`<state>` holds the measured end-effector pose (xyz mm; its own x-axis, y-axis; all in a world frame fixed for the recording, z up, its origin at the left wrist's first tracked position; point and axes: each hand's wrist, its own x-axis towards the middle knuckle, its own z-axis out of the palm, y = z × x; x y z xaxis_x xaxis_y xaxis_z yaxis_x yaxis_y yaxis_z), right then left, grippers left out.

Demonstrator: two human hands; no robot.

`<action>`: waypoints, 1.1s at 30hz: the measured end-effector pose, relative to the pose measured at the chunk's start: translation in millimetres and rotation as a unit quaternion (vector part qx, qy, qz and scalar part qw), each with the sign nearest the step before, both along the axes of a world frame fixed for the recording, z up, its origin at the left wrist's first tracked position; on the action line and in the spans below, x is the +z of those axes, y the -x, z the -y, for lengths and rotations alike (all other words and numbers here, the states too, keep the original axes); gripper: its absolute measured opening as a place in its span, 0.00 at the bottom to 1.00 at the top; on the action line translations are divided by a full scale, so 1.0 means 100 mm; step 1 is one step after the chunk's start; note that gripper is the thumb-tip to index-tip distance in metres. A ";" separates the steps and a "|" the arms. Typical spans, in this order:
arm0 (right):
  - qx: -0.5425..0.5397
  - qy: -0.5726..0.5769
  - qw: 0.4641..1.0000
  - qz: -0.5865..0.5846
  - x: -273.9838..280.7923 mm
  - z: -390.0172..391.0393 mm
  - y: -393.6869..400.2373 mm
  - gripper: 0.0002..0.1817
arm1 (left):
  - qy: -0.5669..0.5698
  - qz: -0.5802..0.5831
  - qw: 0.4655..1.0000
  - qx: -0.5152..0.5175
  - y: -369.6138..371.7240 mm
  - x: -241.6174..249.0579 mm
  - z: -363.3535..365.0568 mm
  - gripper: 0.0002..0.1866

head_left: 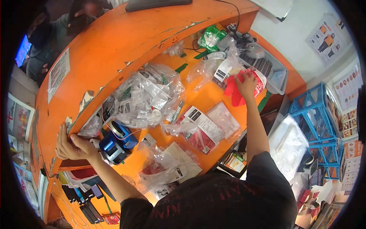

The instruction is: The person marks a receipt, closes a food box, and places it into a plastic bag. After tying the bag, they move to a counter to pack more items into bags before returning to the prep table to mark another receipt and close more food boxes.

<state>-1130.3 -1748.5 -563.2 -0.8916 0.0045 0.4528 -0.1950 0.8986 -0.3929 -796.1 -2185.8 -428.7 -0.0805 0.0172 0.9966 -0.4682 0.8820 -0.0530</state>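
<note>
Observing an orange desk (215, 98), curving from left to right beneath a raised orange ledge (103, 53). Noting a heap of clear plastic bags (146, 95) lying at the middle left, holding labelled packets. Finding a blue rack (318, 114) standing at the right, with clear plastic sheets (288, 141) lying just beside, nearer. Recording a translucent bin (281, 82) sitting at the far right, holding dark flat items. Seeing a red packet with a white label (200, 133) lying at the centre, well apart from either hand. Locating the red cloth (233, 91) at the far right of the desk, lying beside the bin and under the right hand (246, 83), touching with fingers spreading wide. Logging a blue device (118, 143) standing at the left, near the left hand (72, 147), holding nothing, fingers extending straight at the ledge's near end. Unable to tell whether touching that edge.
</note>
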 end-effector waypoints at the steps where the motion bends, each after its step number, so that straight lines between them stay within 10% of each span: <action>1: 0.001 -0.001 1.000 0.001 -0.05 -0.04 -0.02 0.21 | 0.001 0.013 1.000 0.008 -0.03 0.00 0.00 0.16; 6: -0.058 -0.162 0.982 -0.081 0.33 0.24 -0.14 0.16 | 0.016 0.017 1.000 0.021 0.00 0.01 0.04 0.18; 11: 0.259 0.069 0.963 -0.026 -0.09 0.96 0.50 0.21 | 0.057 -0.004 0.997 0.048 0.03 -0.02 0.12 0.20; 15: 0.143 -0.100 0.975 -0.135 -0.48 1.36 0.83 0.26 | 0.086 0.016 0.994 0.066 -0.01 0.00 0.16 0.20; 17: 0.112 -0.197 0.970 0.090 -0.65 1.44 0.85 0.28 | 0.087 0.020 0.993 0.074 -0.03 0.00 0.16 0.20; 21: 0.096 -0.241 0.966 0.020 -0.90 1.41 0.82 0.23 | 0.080 0.025 0.993 0.081 -0.05 -0.04 0.20 0.21; 33: 0.280 0.067 0.934 -0.214 -0.68 1.02 0.07 0.09 | 0.058 0.022 0.996 0.071 -0.06 -0.07 0.19 0.20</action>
